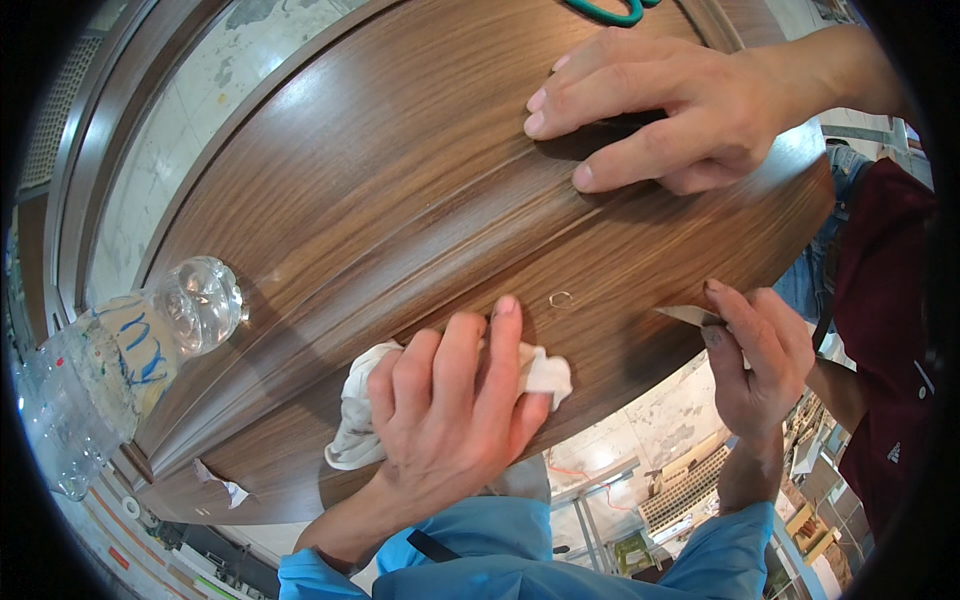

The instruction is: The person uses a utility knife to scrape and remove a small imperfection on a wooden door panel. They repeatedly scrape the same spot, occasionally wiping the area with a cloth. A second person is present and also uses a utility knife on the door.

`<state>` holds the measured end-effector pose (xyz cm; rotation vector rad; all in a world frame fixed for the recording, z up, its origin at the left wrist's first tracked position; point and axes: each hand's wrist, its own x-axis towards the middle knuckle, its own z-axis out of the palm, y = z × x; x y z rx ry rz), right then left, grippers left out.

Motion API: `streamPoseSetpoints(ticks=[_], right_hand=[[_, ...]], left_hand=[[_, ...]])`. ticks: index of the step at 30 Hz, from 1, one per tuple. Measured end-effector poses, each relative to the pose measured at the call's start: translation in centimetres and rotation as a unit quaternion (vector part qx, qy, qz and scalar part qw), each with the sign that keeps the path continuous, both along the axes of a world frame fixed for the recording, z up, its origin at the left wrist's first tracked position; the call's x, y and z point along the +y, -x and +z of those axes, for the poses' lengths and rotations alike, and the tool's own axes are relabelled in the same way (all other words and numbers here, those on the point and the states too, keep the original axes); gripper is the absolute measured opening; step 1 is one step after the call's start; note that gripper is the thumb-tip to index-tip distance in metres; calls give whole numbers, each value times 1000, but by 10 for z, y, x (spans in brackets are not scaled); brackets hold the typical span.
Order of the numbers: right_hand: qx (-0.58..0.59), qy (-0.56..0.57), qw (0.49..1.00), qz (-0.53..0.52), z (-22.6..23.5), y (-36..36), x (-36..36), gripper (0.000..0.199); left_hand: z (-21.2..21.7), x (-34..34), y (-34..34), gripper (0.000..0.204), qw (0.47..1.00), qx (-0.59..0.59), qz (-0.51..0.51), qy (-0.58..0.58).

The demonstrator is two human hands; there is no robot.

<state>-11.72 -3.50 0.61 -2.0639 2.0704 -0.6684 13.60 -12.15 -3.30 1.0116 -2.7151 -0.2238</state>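
The left hand [450, 400] presses a white rag [350, 420] flat on the wood panel [380, 180], whose long axis runs 7 to 1 o'clock, while the right hand [755, 365] at 3 o'clock pinches a thin scraper [688, 315] at its edge.

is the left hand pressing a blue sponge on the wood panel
No, the left hand presses a crumpled white cloth against the brown wood panel.
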Motion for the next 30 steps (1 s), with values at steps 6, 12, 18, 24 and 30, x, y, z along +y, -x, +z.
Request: streamPoseSetpoints(ticks=[6,12,18,24,30], right_hand=[[-56,-37,997,-47,-2,-1,21,36],[-75,-35,995,-55,-6,-6,24,31],[-74,-31,994,-80,-8,-13,23,28],[-23,-28,998,-54,-8,-21,22,35],[-5,-42,999,-34,-5,-25,20,42]], left_hand=[[-4,11,23,38,999,15,-27,23],[10,10,10,36,979,85,-155,-99],[12,11,14,47,997,-1,-47,-57],[12,9,8,62,986,11,-148,-70],[11,0,4,63,995,-61,-85,3]])
